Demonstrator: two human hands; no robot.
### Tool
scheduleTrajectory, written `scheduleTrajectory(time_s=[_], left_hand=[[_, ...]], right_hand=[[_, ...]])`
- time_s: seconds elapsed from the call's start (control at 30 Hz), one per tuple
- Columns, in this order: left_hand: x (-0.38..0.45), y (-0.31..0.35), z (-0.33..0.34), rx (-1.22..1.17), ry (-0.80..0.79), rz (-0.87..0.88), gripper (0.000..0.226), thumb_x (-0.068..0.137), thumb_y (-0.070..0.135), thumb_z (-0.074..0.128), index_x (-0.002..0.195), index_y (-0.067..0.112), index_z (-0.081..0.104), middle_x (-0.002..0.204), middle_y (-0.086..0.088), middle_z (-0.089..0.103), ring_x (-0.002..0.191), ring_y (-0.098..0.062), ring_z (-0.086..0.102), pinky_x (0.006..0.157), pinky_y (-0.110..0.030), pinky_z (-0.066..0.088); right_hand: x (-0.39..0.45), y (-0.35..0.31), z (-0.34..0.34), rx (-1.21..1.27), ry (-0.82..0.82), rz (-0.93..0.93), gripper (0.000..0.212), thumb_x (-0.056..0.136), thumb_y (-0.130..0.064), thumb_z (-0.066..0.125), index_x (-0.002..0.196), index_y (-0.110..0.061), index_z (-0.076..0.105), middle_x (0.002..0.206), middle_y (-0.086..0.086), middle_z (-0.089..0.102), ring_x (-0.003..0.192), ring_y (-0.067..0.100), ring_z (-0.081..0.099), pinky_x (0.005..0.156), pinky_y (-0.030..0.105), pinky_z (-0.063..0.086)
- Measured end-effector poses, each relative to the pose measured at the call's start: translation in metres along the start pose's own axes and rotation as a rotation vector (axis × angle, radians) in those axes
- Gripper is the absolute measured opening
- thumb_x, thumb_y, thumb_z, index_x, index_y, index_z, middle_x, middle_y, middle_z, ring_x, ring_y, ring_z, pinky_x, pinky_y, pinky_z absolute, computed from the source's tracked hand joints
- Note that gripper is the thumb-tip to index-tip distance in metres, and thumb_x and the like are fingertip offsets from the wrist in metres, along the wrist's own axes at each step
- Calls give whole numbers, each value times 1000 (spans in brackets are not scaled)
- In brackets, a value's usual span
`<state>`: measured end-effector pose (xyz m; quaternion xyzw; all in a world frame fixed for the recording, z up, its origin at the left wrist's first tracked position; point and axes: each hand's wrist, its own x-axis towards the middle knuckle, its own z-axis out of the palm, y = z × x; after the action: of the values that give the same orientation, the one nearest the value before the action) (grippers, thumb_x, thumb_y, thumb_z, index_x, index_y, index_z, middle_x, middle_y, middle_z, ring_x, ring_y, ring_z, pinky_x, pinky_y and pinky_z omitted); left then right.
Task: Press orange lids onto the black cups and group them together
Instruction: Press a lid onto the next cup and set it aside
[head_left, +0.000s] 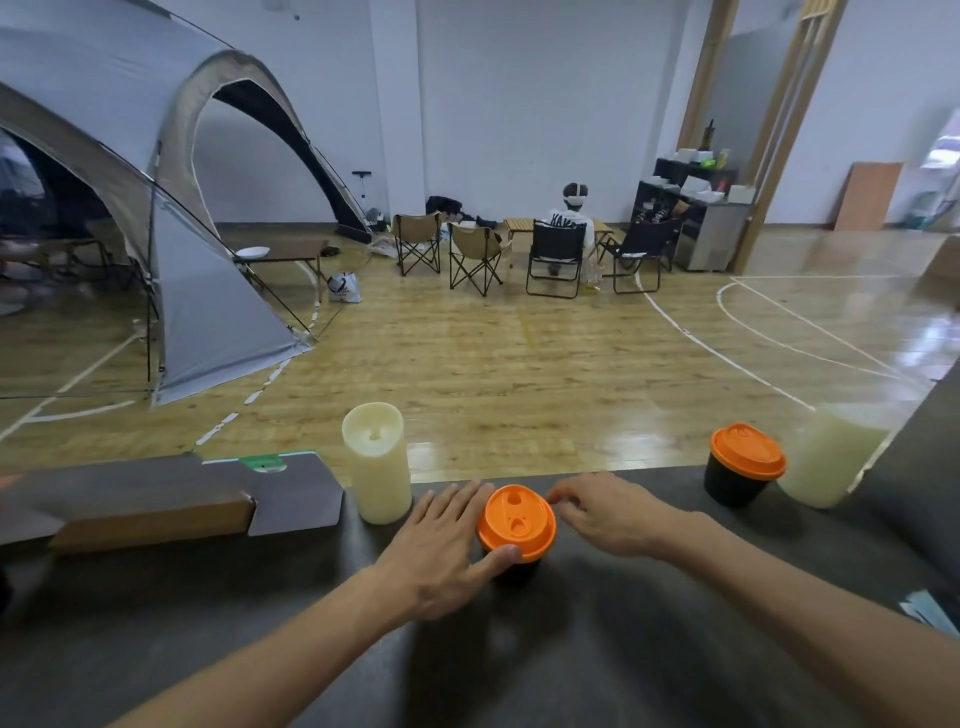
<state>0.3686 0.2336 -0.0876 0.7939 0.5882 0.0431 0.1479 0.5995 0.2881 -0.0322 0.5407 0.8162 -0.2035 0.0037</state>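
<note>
Now the near cup (514, 569) sits at the table's (623, 649) middle, its orange lid (516, 522) looking level; the left hand (441, 545) steadies it, fingers fairly straight and thumb against the rim, while the right hand (608, 519), loosely curled, holds nothing. Best press evenly around the rim, then slide it beside the lidded cup (740, 475) far right

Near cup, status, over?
Left hand open against near cup, orange lid on. Right hand beside rim. Second lidded cup apart, path unobstructed.
</note>
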Motion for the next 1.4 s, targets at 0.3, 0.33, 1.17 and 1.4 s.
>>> scheduleTrajectory(time_s=[0.3,0.33,1.17,1.4], left_hand=[[0,0,-4,27,-27,-26,96,83,90,11,158,34,-9,169,8,1,155,-14,-4,126,-43,-1],[-1,1,-4,29,-31,-27,96,83,90,11,158,34,-9,169,7,1,155,-15,-4,126,-43,-1],[-5,4,-2,-19,-20,-15,96,84,89,11,158,31,-8,168,3,12,155,-19,4,126,-48,4],[-2,6,-5,4,-82,-6,94,87,85,12,158,28,-15,169,2,3,155,-19,-4,126,-44,-2]], right_hand=[[60,-20,-19,137,-129,-33,34,96,-46,60,71,-24,70,75,-6,72,72,8,68,66,24,48],[63,-21,-20,129,-148,-29,35,95,-48,61,72,-23,71,75,-5,72,72,8,68,66,25,49],[-5,-1,18,658,-250,-80,67,91,-8,65,140,-46,40,132,-18,55,123,4,50,102,24,41],[-4,-6,18,622,-272,-39,93,77,-34,82,151,-41,26,143,-10,46,133,11,43,115,40,34]])
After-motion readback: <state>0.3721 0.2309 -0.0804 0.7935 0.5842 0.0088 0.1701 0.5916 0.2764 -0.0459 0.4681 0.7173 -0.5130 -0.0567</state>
